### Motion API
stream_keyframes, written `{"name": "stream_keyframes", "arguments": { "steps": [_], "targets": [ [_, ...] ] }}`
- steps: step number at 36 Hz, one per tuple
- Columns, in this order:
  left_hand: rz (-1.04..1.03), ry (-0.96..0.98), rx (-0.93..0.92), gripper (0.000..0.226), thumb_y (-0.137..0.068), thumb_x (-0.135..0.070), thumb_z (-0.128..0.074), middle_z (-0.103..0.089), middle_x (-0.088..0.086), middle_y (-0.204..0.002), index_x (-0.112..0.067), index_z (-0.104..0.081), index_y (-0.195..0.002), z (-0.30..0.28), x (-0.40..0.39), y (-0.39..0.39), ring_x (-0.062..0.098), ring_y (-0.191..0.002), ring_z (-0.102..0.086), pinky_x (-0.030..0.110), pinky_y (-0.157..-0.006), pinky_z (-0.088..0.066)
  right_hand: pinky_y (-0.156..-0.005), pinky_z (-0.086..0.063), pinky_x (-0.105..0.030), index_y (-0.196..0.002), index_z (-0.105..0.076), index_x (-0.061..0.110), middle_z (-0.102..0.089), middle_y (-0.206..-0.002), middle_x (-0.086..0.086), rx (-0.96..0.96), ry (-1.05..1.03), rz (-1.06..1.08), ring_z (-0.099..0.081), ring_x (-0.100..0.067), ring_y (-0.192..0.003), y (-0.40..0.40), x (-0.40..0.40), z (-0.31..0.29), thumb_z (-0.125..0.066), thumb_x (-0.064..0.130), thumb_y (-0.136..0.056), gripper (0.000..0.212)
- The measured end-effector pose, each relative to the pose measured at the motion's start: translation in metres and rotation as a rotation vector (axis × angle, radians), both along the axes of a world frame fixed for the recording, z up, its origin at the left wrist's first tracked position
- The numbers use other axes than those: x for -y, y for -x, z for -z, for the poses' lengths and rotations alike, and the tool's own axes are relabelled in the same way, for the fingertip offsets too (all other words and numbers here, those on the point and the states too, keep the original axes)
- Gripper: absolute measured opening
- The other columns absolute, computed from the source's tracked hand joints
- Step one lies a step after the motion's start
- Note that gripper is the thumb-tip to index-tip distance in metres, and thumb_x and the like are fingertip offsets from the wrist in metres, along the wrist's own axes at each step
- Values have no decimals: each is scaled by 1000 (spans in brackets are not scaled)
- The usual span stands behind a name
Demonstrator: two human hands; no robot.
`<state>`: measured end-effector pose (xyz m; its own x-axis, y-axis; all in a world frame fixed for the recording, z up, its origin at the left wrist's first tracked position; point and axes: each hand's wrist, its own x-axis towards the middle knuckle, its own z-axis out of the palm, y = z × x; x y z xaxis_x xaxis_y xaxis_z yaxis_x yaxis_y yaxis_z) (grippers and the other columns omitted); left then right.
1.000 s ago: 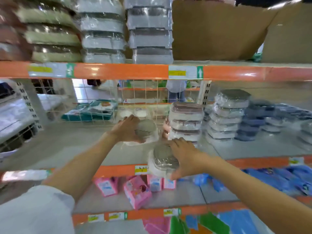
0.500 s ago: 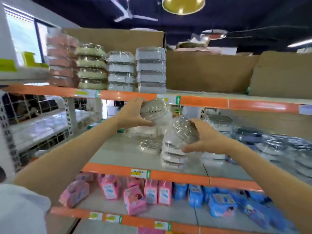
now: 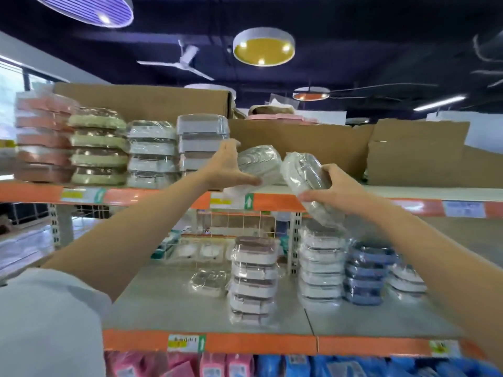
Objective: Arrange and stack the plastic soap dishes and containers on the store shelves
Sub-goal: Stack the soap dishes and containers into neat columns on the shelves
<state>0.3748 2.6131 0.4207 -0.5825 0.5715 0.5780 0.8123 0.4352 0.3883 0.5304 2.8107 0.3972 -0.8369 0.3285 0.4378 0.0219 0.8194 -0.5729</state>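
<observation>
My left hand (image 3: 228, 167) holds a plastic-wrapped grey soap dish (image 3: 260, 162) at the front of the top shelf (image 3: 408, 192), just right of the grey stack (image 3: 202, 144). Thumb under the dish, fingers over its top. My right hand (image 3: 336, 191) grips a second wrapped grey soap dish (image 3: 304, 176), tilted on edge, just above the shelf's orange rail and to the right of the first. The two dishes almost touch.
Stacks of pink (image 3: 40, 137), green (image 3: 98, 145) and grey-white dishes (image 3: 151, 153) fill the top shelf's left; cardboard boxes (image 3: 313, 148) stand behind. The middle shelf (image 3: 174, 303) carries more wrapped stacks (image 3: 254, 278), blue ones (image 3: 364, 273) and one loose dish (image 3: 209, 281).
Both hands have risen from the middle shelf to the top shelf, each carrying its wrapped dish. The view has tilted upward with them.
</observation>
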Motion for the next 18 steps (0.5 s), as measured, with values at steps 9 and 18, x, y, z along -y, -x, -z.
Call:
{"name": "stream_keyframes", "arguments": {
  "steps": [9,18],
  "targets": [
    [61,76,136,108,-66,-38,-84,-37,8,-138,-9,-17,-145,2,-82,63,23,-126,-41,29,-102,-35,-101,-42,-41,-138,-34,14,-45,-130,-3,22,-74,61,-48,-21,-115,58,-58,-29,-81,48,-67,92],
    [122,224,324,110,-72,-43,-79,-27,-1,-153,-18,-5,-151,17,-114,117,23,-141,-24,43,-115,-23,-110,-32,-46,-150,-19,21,-24,-145,-7,97,-179,70,-27,-25,-133,128,-86,-36,-73,56,-71,102]
  ]
}}
